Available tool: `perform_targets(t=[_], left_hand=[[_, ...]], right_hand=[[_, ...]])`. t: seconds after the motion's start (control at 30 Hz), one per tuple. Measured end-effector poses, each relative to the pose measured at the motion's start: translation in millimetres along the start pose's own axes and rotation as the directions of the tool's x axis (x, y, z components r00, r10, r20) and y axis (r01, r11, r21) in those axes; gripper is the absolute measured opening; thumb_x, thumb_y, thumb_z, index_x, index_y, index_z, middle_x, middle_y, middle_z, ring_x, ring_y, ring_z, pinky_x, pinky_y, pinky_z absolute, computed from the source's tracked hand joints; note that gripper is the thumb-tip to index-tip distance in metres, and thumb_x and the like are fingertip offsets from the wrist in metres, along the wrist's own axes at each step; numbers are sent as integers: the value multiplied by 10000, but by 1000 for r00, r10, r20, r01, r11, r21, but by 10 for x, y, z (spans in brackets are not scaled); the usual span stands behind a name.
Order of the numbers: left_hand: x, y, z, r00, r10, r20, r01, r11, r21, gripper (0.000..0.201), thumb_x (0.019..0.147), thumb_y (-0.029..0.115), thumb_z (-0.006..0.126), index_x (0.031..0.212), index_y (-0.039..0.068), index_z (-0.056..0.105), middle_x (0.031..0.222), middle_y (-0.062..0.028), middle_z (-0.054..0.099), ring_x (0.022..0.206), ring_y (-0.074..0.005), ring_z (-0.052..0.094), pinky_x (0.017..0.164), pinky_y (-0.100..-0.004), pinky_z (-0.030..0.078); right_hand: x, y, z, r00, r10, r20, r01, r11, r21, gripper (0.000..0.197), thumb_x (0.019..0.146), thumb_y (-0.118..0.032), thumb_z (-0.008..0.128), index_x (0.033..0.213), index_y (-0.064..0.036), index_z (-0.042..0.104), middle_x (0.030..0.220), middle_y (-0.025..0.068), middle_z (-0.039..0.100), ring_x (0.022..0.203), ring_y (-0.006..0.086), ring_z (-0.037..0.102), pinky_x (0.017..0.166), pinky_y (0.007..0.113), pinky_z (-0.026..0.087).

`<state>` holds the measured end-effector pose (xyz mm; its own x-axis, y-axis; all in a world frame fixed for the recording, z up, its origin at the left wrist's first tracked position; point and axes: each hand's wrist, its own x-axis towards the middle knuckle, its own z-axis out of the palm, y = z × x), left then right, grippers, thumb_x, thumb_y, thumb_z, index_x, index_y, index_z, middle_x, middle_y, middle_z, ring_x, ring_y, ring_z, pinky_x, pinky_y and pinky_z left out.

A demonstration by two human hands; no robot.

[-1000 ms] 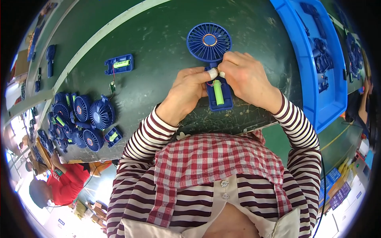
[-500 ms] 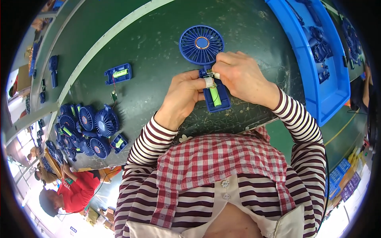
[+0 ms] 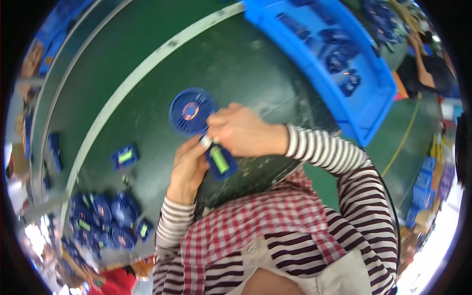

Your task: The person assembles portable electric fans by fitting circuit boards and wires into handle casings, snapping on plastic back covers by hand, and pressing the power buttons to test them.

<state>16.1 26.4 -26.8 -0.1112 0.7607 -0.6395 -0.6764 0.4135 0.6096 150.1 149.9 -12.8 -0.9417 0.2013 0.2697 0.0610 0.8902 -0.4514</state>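
Note:
Before me is a blue handheld fan (image 3: 192,110), its round grille lying away from me and its opened handle toward me. A light-green battery cell (image 3: 219,159) shows in the handle. My left hand (image 3: 187,167) is closed round the left side of the handle, with white tape on one digit near the fan's neck. Over the neck, my right hand (image 3: 241,132) has its fingers pinched together. Whatever lies between those fingers is hidden, and the picture is blurred there.
A large blue bin (image 3: 295,56) holding dark blue parts stands at right. To the left lie a blue shell with a battery (image 3: 125,156) and a pile of fans (image 3: 101,216). A pale strip (image 3: 132,81) crosses the green table. People are at lower left and far right.
The whole view has turned, so the bin, fan and hands sit further left in the picture. Both hands stay at the fan's neck and handle. The picture is now more blurred.

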Motion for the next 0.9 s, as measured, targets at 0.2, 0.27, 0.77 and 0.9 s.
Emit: perform_targets(t=[0.2, 0.27, 0.77, 0.9], left_hand=[[-15, -9, -14, 995, 91, 47, -93, 995, 31, 250, 860, 35, 501, 1083, -73, 532, 954, -94, 617, 801, -158, 610, 678, -272, 505], [1, -3, -39, 974, 221, 55, -222, 975, 20, 239, 852, 24, 495, 1062, -80, 540, 942, -107, 624, 794, -166, 617, 688, -282, 515], [-119, 171, 10, 942, 337, 10, -337, 942, -8, 277, 853, 92, 564, 1064, -85, 528, 969, -185, 625, 823, -262, 634, 734, -362, 539], [-115, 179, 18, 942, 334, -10, -334, 942, -25, 286, 862, 87, 548, 1100, -67, 514, 983, -182, 619, 843, -277, 627, 762, -379, 522]], right_hand=[[-13, -61, -2, 999, 20, -48, -20, 1000, 6, 81, 665, -125, 610, 656, -81, 542, 704, 42, 493, 685, 209, 539, 643, 329, 384], [58, -83, -26, 997, 28, -71, -29, 999, -16, 66, 672, -124, 606, 658, -77, 563, 714, 51, 526, 680, 223, 566, 648, 351, 418], [392, 2039, -1658, 626, 778, 59, -617, 540, -573, 430, 706, -359, 679, 929, 8, 653, 964, 210, 638, 925, 338, 615, 796, 417, 482], [318, 2455, -1502, 642, 732, 228, -501, 626, -597, 433, 708, -268, 656, 1026, 23, 616, 993, 246, 620, 925, 359, 609, 819, 414, 472]])
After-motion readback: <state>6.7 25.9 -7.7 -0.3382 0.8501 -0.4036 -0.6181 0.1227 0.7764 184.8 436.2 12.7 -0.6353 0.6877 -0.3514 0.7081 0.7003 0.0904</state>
